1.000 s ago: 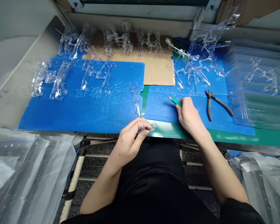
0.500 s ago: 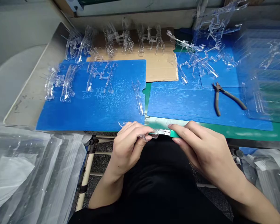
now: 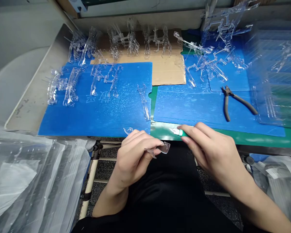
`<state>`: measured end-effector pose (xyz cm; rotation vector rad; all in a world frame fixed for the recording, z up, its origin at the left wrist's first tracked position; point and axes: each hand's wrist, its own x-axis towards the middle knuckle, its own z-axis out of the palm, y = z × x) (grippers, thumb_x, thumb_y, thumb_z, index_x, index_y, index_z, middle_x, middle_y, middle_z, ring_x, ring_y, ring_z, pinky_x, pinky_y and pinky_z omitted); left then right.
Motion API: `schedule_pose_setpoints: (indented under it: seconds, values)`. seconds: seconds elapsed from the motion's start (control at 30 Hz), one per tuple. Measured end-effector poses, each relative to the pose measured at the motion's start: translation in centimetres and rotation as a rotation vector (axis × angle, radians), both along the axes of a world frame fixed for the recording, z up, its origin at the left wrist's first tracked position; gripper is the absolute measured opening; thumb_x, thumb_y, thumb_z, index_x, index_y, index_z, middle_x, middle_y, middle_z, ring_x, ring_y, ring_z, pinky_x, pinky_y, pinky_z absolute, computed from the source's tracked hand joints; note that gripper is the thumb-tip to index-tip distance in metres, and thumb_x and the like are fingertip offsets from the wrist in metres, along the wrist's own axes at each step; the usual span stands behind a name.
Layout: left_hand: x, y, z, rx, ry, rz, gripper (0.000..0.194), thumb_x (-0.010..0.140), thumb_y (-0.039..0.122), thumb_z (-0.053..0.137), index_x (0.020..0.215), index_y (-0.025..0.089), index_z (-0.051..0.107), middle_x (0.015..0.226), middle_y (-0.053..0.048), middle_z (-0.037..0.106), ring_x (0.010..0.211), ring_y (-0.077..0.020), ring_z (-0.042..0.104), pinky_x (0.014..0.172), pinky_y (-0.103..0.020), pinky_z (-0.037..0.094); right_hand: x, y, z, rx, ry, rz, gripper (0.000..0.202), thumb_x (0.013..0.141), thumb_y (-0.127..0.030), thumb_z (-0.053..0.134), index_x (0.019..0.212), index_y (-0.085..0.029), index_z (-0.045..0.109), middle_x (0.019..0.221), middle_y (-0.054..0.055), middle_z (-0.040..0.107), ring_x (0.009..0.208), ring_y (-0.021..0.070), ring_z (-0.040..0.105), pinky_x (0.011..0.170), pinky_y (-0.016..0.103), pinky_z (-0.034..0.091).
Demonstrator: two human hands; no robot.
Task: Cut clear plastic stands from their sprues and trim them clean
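My left hand [image 3: 137,152] is closed around a clear plastic part [image 3: 165,148]; its curved end sticks out past my fingertips, and the rest is mostly hidden by the hand. In my right hand [image 3: 208,145] is a green-handled craft knife [image 3: 180,132], its short blade pointing left. A small gap separates the blade from the plastic part. Both hands are above my lap at the table's front edge. Beyond my left hand, a single clear piece [image 3: 144,103] lies on the left blue sheet [image 3: 126,111].
Grey-handled nippers [image 3: 228,100] lie open on the right blue sheet [image 3: 189,106]. Several clear moulded frames [image 3: 70,85] lie on the left, with more on the cardboard [image 3: 168,72] and in a heap [image 3: 208,63] at back right. Bagged plastic [image 3: 38,181] stands at lower left.
The knife has come away from the plastic part, moving slightly right and up. The part has tipped in my left hand, showing more of its curved end.
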<state>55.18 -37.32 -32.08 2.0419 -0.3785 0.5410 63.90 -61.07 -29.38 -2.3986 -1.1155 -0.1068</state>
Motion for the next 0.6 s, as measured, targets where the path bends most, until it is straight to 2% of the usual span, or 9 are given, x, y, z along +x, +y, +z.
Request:
schedule_pose_setpoints:
  seconds: [0.13,0.27,0.4,0.6]
  values:
    - [0.0,-0.1,-0.2,-0.117,0.080,-0.016,0.010,0.110,0.012,0.067,0.113,0.017,0.074,0.097,-0.004,0.078,0.085,-0.0141,0.068,0.079,-0.032,0.048,0.5,0.1,-0.3,0.081,0.111,0.022,0.026,0.118,-0.025,0.053,0.133,-0.013,0.071,0.096,0.006,0.065,0.077,0.0185,0.063,0.069,0.032,0.045]
    - [-0.1,0.2,-0.7,-0.219,0.173,-0.008,0.013,0.110,0.012,0.066,0.113,0.019,0.077,0.096,-0.003,0.079,0.085,-0.0143,0.071,0.077,-0.028,0.053,-0.2,-0.2,0.6,0.106,0.169,0.068,0.024,0.118,-0.024,0.053,0.136,-0.019,0.067,0.099,0.004,0.064,0.078,0.0172,0.063,0.069,0.031,0.044]
    - [-0.1,0.2,-0.7,-0.208,0.162,-0.002,0.014,0.110,0.013,0.066,0.112,0.019,0.078,0.094,-0.004,0.079,0.085,-0.0154,0.073,0.076,-0.028,0.055,-0.9,-0.5,1.4,0.081,0.182,0.092,0.021,0.118,-0.027,0.054,0.135,-0.023,0.065,0.100,0.003,0.065,0.077,0.0167,0.064,0.069,0.031,0.044]
    - [-0.1,0.0,-0.4,-0.110,0.107,0.030,0.014,0.108,0.008,0.067,0.114,0.019,0.075,0.098,-0.002,0.079,0.088,-0.0135,0.070,0.080,-0.028,0.052,-1.5,-0.9,1.8,0.058,0.204,0.113,0.019,0.117,-0.025,0.055,0.132,-0.022,0.066,0.095,0.002,0.062,0.072,0.0159,0.060,0.065,0.031,0.042]
